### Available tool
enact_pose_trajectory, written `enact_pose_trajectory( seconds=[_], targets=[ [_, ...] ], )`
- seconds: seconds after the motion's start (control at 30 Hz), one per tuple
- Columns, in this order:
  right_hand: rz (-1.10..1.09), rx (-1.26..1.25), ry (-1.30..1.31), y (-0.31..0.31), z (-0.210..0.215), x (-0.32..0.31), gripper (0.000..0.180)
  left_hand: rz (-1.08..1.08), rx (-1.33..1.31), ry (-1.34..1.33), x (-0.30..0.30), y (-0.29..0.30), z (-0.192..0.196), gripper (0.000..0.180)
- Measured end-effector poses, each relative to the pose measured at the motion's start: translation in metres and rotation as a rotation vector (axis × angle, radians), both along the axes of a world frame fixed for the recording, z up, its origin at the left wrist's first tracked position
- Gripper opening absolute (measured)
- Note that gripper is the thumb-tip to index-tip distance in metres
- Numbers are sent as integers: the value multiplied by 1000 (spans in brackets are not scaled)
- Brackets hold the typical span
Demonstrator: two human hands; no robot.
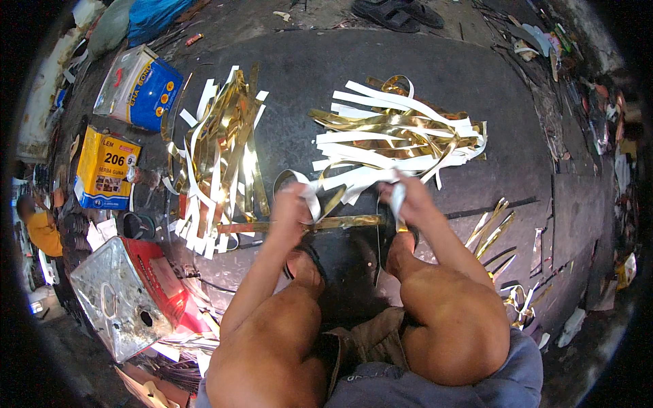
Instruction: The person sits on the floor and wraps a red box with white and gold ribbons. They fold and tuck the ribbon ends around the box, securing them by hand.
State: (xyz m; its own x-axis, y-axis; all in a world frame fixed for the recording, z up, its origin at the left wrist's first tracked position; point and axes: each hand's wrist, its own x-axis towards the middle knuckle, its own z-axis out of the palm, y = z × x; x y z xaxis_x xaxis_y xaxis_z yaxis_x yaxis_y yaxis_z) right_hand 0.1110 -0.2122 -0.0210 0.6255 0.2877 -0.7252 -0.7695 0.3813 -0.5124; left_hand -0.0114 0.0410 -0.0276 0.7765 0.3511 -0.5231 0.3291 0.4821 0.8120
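Note:
My left hand (291,207) is closed on a curled white strip (311,201), which loops beside its fingers. To the right, my right hand (415,199) grips a white strip (397,198) too; whether both hold the same one cannot be told, and motion blurs the fingers. Just beyond the hands lies a loose pile of white and shiny gold strips (401,129). A second bundle of such strips (221,156) is spread out on the left. One flat gold strip (347,222) stretches crosswise close to my left hand and feet.
A blue and yellow can (153,92), a yellow tin (105,166) and a dented red and silver can (129,296) line the left. Dark sandals (398,13) sit at the far edge. More strips (491,234) and scraps lie right. A person in yellow (44,231) is far left.

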Motion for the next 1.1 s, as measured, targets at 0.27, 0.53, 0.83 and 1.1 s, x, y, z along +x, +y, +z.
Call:
enact_pose_trajectory(
  seconds=[0.27, 0.53, 0.83, 1.1],
  targets=[
    [-835, -441, -408, -385, -100, 101, 26, 1040, -149, -28, -93, 256, -34, 28],
    [44, -1077, -712, -217, -44, 65, 22, -339, 1236, 192, 0, 18, 26, 56],
    [1244, -1043, -1047, -21, -53, -37, 46, -1039, 1502, 32, -28, -27, -65, 30],
    [855, -459, -533, -29, -42, -11, 49, -744, 1349, 93, -21, -3, -1, 36]
  ],
)
